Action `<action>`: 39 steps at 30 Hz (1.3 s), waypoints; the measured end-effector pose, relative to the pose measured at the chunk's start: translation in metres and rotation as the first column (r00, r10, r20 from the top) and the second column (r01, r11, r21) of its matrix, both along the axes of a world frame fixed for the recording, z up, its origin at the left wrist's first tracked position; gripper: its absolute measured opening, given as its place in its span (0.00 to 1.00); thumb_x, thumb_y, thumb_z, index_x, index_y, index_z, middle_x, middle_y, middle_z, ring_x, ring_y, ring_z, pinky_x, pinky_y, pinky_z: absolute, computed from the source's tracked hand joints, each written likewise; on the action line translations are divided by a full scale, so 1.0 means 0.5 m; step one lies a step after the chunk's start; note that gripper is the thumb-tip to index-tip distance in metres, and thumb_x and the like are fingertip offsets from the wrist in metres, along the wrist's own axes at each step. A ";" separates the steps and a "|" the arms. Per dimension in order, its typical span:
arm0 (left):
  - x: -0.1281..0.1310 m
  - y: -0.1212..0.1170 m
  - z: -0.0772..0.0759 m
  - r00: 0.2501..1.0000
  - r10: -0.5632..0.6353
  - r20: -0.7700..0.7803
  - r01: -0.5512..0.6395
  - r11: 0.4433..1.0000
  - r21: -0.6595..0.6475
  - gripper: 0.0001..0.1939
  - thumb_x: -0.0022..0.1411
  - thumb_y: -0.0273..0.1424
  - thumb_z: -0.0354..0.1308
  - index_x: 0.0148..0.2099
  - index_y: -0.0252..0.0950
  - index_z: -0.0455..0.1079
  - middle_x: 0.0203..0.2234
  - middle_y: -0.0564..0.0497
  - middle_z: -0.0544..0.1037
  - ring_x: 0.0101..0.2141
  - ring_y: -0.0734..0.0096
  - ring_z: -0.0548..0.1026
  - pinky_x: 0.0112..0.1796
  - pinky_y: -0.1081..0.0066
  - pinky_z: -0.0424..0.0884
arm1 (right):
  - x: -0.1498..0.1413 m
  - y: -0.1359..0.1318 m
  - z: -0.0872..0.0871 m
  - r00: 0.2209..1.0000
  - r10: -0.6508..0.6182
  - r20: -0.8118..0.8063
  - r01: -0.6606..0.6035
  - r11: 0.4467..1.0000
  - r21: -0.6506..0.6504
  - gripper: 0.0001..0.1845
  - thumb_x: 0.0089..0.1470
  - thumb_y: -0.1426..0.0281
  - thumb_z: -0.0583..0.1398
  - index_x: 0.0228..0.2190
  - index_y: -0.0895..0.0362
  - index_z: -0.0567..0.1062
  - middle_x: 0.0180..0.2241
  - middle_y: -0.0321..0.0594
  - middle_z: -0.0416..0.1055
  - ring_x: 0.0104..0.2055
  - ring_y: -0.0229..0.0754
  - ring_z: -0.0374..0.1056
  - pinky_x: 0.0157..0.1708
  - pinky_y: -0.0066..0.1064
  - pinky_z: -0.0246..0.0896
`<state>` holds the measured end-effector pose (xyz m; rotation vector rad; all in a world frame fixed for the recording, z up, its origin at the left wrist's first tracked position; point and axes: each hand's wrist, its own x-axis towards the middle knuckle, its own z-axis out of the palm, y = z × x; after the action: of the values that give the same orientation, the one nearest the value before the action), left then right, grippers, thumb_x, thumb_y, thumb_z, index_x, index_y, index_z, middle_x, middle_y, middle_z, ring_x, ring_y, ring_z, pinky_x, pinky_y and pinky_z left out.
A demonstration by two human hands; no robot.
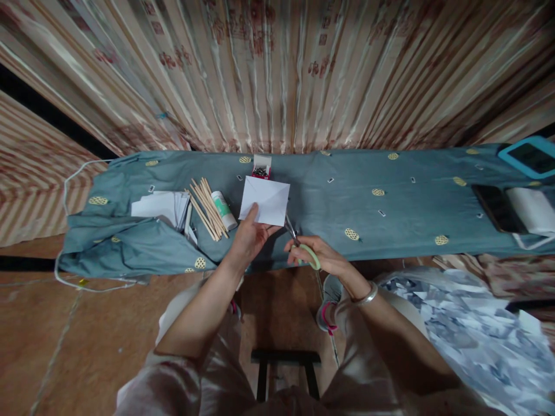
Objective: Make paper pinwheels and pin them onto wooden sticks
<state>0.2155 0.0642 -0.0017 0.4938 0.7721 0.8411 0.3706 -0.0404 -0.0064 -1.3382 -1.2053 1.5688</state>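
My left hand (250,236) pinches the near corner of a white folded square of paper (265,199), held just above the blue-grey cloth. To its right, my right hand (315,254) grips green-handled scissors (299,242). Their blades point up-left, and the tips meet the paper's lower right edge. A silver bangle circles my right wrist. Both hands hover at the near edge of the low table (390,231).
Left of the paper lie a bundle of wooden sticks (207,209), a glue tube (224,209) and a stack of white paper (161,205). A small box of pins (261,167) sits behind. A phone (496,208), a white roll and a teal tray (529,156) lie at the far right.
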 end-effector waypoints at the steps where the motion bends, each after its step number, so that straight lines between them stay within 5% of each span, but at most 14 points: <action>1: 0.000 -0.001 0.001 1.000 -0.007 0.008 0.007 1.000 -0.008 0.20 0.67 0.38 0.53 0.56 0.31 0.67 0.45 0.40 0.80 0.46 0.58 0.79 0.50 0.57 0.73 | -0.003 0.000 -0.002 1.000 0.022 0.009 -0.022 1.000 -0.007 0.27 0.46 0.44 0.63 0.31 0.57 0.75 0.24 0.36 0.73 0.26 0.36 0.67 0.27 0.28 0.61; 14: 0.008 -0.010 -0.007 0.999 -0.029 0.029 0.030 1.000 -0.011 0.22 0.66 0.36 0.55 0.58 0.32 0.65 0.41 0.42 0.81 0.44 0.58 0.80 0.49 0.56 0.74 | -0.011 0.005 -0.006 0.996 0.038 0.080 -0.041 0.999 0.033 0.26 0.48 0.45 0.62 0.25 0.57 0.75 0.21 0.34 0.71 0.23 0.34 0.64 0.24 0.27 0.58; 32: 0.007 -0.008 0.001 1.000 -0.017 0.003 0.017 0.998 -0.054 0.22 0.66 0.34 0.55 0.60 0.31 0.64 0.41 0.41 0.81 0.40 0.59 0.81 0.46 0.59 0.76 | -0.009 0.005 -0.018 0.999 0.034 -0.002 -0.034 0.999 -0.035 0.27 0.46 0.46 0.64 0.31 0.59 0.76 0.20 0.34 0.70 0.22 0.33 0.64 0.23 0.25 0.58; 39: 0.005 -0.008 0.005 0.999 -0.019 0.027 0.021 0.998 -0.062 0.20 0.70 0.30 0.47 0.61 0.29 0.62 0.38 0.41 0.82 0.41 0.59 0.81 0.47 0.58 0.75 | -0.010 0.006 -0.019 0.999 0.034 -0.005 -0.034 0.999 -0.030 0.26 0.47 0.47 0.64 0.28 0.59 0.75 0.19 0.33 0.70 0.21 0.32 0.63 0.22 0.25 0.56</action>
<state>0.2182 0.0600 0.0007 0.4336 0.7655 0.8011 0.3659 -0.0374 -0.0159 -1.3385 -1.2123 1.6191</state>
